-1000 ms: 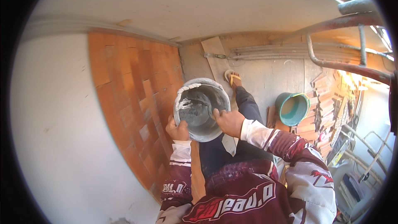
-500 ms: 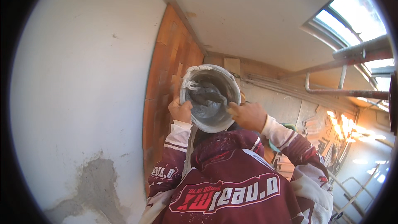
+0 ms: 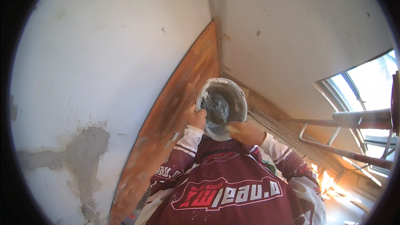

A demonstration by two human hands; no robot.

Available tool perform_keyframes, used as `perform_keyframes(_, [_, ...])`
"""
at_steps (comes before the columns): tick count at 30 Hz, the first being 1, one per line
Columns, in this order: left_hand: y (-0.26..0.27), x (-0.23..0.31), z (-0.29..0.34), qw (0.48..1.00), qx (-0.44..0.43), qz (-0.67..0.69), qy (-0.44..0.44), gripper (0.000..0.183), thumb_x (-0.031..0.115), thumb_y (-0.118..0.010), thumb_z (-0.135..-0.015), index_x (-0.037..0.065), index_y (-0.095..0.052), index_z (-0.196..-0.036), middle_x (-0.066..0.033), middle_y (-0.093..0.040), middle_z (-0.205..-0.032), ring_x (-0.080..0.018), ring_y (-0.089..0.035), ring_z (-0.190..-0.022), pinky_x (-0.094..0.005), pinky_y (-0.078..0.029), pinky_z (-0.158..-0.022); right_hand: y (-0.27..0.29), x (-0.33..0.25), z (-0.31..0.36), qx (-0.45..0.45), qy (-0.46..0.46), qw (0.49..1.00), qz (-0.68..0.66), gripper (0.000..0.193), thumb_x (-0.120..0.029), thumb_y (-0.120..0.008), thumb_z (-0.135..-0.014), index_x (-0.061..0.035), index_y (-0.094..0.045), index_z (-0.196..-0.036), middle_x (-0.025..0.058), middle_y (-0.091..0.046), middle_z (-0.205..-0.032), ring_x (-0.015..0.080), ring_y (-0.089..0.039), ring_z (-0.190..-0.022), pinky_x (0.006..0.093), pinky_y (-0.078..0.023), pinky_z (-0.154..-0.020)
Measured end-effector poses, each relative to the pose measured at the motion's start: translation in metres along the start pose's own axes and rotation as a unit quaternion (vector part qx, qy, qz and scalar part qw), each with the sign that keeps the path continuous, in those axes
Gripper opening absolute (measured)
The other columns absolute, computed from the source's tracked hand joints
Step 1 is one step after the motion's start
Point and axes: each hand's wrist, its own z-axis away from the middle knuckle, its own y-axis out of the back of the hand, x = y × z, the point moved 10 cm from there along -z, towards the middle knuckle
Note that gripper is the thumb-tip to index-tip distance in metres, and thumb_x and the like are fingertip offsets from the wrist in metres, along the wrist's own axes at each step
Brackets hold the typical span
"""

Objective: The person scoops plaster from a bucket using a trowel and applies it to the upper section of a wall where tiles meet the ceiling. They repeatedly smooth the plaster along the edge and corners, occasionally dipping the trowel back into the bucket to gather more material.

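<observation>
A whitish, mortar-smeared bucket (image 3: 240,96) is tipped so that its mouth faces me. Wet grey mortar (image 3: 217,107) lies inside, and a pale rag-like strip (image 3: 206,94) hangs over the rim on the left. My left hand (image 3: 196,118) is closed on the bucket's left rim, thumb towards the inside. On the lower right of the mouth, my right hand (image 3: 248,133) closes around the handle of what looks like a trowel (image 3: 228,128). Its blade reaches into the bucket and is mostly hidden by the mortar and shadow.
Orange brick-like cladding (image 3: 183,87) covers the lower part of the white wall (image 3: 104,66) at left. That wall has a grey patch (image 3: 87,150). A sloped ceiling (image 3: 287,29) holds a roof window (image 3: 368,79). Red metal scaffold tubes (image 3: 354,123) stand at right.
My view has swung, so the walls and window sit differently. The bucket appears slightly further right and lower. My right hand and the trowel have shifted lower on the mouth; both grips remain.
</observation>
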Motion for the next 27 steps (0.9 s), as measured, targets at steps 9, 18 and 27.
perform_keyframes(9, [-0.015, 0.027, 0.015, 0.997, 0.019, -0.075, -0.025, 0.024, -0.003, -0.051, -0.061, -0.007, -0.058, -0.084, -0.0092, -0.059, -0.081, -0.0125, -0.053, -0.068, -0.0262, -0.042, -0.060, 0.082, 0.057, -0.003, 0.018, -0.060, 0.989, 0.135, 0.039, -0.034, -0.060, -0.081, -0.0118, -0.060, -0.112, 0.0198, -0.066, -0.089, 0.0394, -0.063, -0.084, 0.0489, -0.050, -0.074])
perform_keyframes(18, [-0.022, 0.037, 0.023, 0.992, 0.121, 0.029, -0.021, 0.010, -0.002, -0.052, -0.062, -0.003, -0.053, -0.071, -0.0018, -0.052, -0.067, -0.0095, -0.045, -0.058, -0.0268, -0.036, -0.052, 0.053, 0.061, -0.016, -0.089, 0.059, 0.993, -0.047, 0.035, -0.029, -0.060, -0.079, -0.0080, -0.062, -0.107, 0.0222, -0.065, -0.091, 0.0402, -0.062, -0.089, 0.0468, -0.049, -0.080])
perform_keyframes(27, [-0.026, 0.050, 0.026, 0.986, 0.131, -0.066, -0.081, 0.004, -0.001, -0.052, -0.063, -0.004, -0.051, -0.062, -0.0076, -0.050, -0.057, -0.0131, -0.045, -0.052, -0.0315, -0.037, -0.049, 0.130, 0.056, -0.029, -0.021, 0.009, 0.943, 0.331, 0.028, -0.024, -0.061, -0.076, -0.0066, -0.066, -0.098, 0.0148, -0.067, -0.080, 0.0326, -0.067, -0.077, 0.0445, -0.052, -0.067])
